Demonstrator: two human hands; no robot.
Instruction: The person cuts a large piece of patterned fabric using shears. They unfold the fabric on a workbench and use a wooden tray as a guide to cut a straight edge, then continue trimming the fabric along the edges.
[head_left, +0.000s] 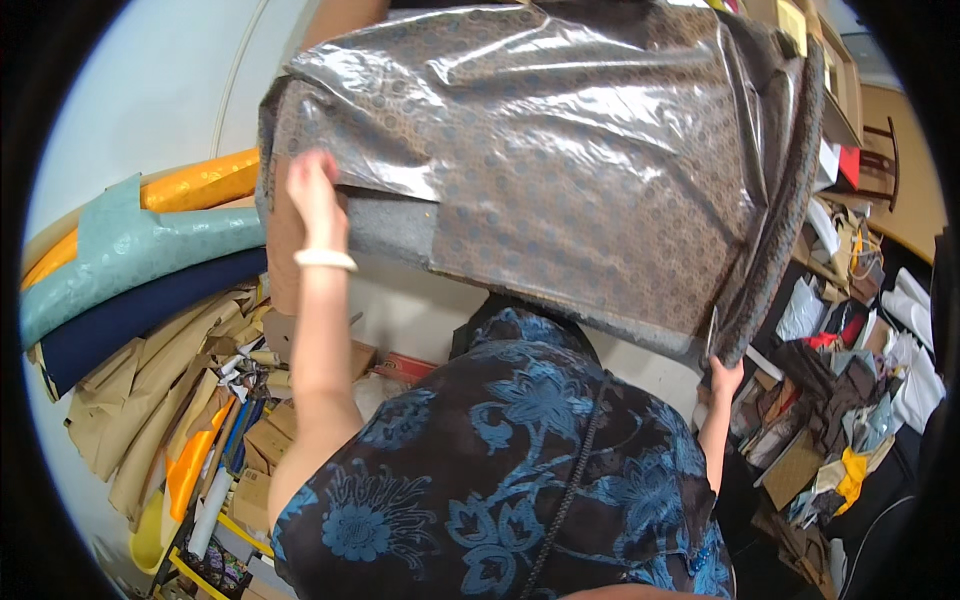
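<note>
A large brown-grey sheet of material (590,200) with a small round pattern fills the upper middle, under glossy clear plastic film (400,80). Its right side is rolled into a thick dark edge (795,200). My right hand (724,378) grips the lower right corner of the sheet; a slim shiny edge rises just above the fingers, its kind unclear. On the left, my left hand (317,195), slightly blurred, is closed with fingers curled beside the film's lower left edge. What it pinches is hidden. Next to it a plain grey patch (390,228) shows below the film.
Rolls of orange (205,180), pale teal (150,235) and navy (140,310) material lean at the left. Below them are brown paper sheets (160,390) and cardboard boxes (270,435). Mixed scraps (850,400) are heaped at the right. A wooden shelf (840,80) stands at upper right.
</note>
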